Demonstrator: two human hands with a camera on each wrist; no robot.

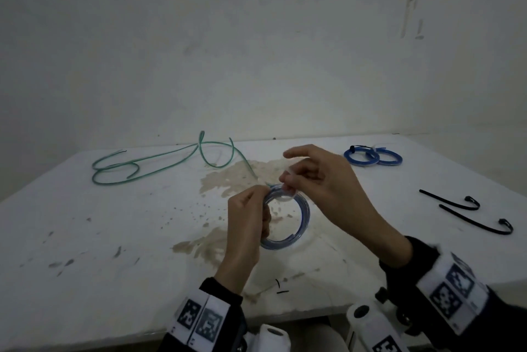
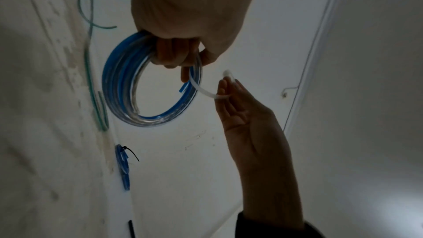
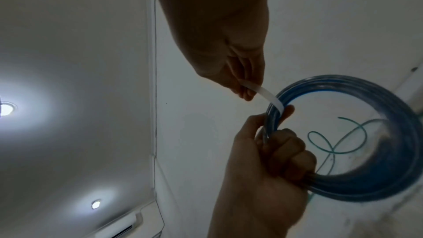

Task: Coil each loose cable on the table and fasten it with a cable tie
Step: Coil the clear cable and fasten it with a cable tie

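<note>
A coil of blue and clear cable [image 1: 302, 219] hangs just above the stained white table [image 1: 114, 209], and my left hand [image 1: 263, 205] grips its left side. A white cable tie [image 1: 282, 195] loops round the strands at the top of the coil. My right hand [image 1: 288, 180] pinches the tie's free end. In the left wrist view the tie [image 2: 206, 92] runs from the coil [image 2: 119, 79] to my right hand's fingertips [image 2: 225, 83]. The right wrist view shows the tie [image 3: 265, 95] crossing the coil [image 3: 389, 133] by my left thumb [image 3: 287, 112].
A loose green cable [image 1: 159, 160] sprawls over the far left of the table. Two tied blue coils [image 1: 373, 156] lie at the far right. Two black cable ties [image 1: 456, 202] lie near the right edge. Small black offcuts [image 1: 281, 288] sit near the front edge.
</note>
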